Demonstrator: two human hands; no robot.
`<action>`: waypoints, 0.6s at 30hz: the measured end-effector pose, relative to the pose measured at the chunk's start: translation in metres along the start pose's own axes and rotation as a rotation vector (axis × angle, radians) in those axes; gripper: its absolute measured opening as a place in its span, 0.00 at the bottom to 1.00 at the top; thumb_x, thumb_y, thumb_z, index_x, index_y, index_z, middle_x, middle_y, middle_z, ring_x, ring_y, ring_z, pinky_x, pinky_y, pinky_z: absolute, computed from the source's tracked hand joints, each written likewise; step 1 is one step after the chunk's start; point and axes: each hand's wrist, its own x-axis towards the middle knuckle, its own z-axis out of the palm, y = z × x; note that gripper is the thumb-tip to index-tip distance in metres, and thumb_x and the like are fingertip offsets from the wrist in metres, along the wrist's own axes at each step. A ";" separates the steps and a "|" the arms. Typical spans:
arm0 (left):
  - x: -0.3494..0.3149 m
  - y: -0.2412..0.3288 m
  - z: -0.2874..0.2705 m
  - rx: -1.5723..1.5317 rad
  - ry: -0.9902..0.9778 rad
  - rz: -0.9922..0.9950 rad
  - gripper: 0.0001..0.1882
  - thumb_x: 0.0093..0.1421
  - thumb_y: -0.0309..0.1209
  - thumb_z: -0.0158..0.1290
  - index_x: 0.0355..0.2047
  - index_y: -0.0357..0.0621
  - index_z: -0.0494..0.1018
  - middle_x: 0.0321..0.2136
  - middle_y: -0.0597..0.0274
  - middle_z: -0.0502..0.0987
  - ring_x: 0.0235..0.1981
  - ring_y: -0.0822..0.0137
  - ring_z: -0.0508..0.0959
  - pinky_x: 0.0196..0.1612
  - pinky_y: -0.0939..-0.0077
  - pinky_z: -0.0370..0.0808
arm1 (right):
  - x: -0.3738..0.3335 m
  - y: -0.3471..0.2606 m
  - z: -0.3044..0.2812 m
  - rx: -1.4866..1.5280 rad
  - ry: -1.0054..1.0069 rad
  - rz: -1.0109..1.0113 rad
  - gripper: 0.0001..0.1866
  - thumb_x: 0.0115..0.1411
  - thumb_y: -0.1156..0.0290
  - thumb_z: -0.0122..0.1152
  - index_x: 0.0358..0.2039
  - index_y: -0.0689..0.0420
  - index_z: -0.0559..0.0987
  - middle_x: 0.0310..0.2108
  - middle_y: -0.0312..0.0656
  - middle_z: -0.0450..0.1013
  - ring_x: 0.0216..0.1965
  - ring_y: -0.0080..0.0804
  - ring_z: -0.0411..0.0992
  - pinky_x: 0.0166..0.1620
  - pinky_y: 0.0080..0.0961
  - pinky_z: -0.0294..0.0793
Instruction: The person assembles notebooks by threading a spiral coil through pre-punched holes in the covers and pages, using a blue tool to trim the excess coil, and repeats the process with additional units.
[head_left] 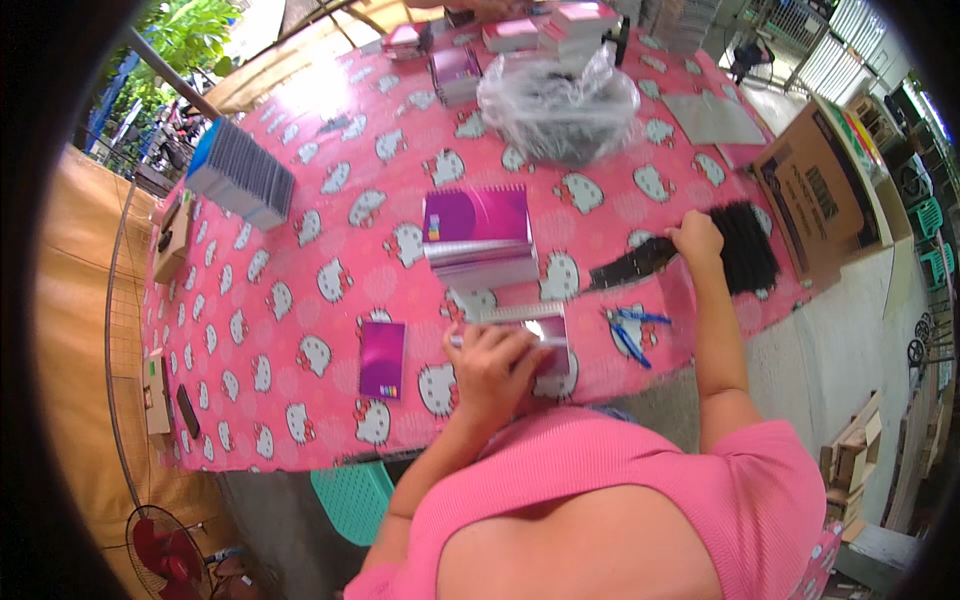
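Pressing down, the left hand lies flat with spread fingers on an unbound notebook block near the table's front edge, not clenched around it. Further right, the right hand is closed on a black plastic binding comb, pulled from the heap of black combs beside it. Blue-handled pliers lie between both hands. Behind the block sits a stack of purple spiral notebooks; a single purple notebook lies left, on the pink cat-print tablecloth.
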 end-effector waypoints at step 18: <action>-0.004 -0.004 0.015 0.011 0.109 0.058 0.10 0.48 0.38 0.64 0.30 0.51 0.81 0.29 0.71 0.79 0.40 0.67 0.72 0.51 0.57 0.53 | -0.060 0.036 0.009 0.268 0.085 -0.070 0.13 0.53 0.68 0.63 0.37 0.61 0.76 0.37 0.54 0.69 0.39 0.53 0.71 0.41 0.41 0.72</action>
